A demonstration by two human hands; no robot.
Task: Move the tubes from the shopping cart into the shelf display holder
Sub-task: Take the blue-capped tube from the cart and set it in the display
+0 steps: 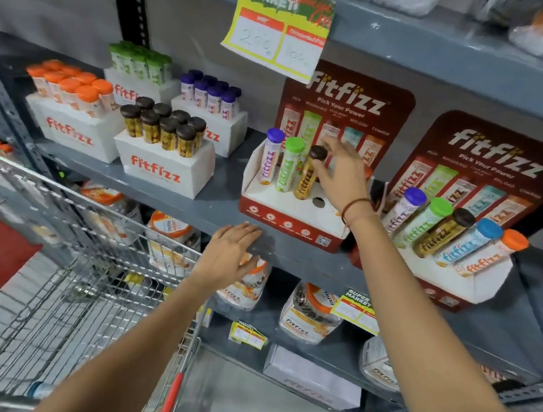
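Observation:
A red and white display holder (pixel 287 219) stands on the middle shelf. In it stand a purple-capped tube (pixel 270 157), a green-capped tube (pixel 289 167) and a brown-capped tube (pixel 307 181), all leaning back. My right hand (pixel 340 173) pinches the brown tube's cap between thumb and fingers. One empty hole (pixel 318 202) shows beside that tube; my wrist hides the slot to its right. My left hand (pixel 228 255) lies flat and open on the shelf's front edge. The wire shopping cart (pixel 60 269) is at lower left, with a blue-capped tube (pixel 39 390) lying on its floor.
A second, full display holder (pixel 452 279) stands to the right. White boxes of tubes (pixel 165 165) fill the shelf's left half. A price sign (pixel 278 25) hangs above. Jars (pixel 309 316) sit on the lower shelf, just behind the cart's red-handled end.

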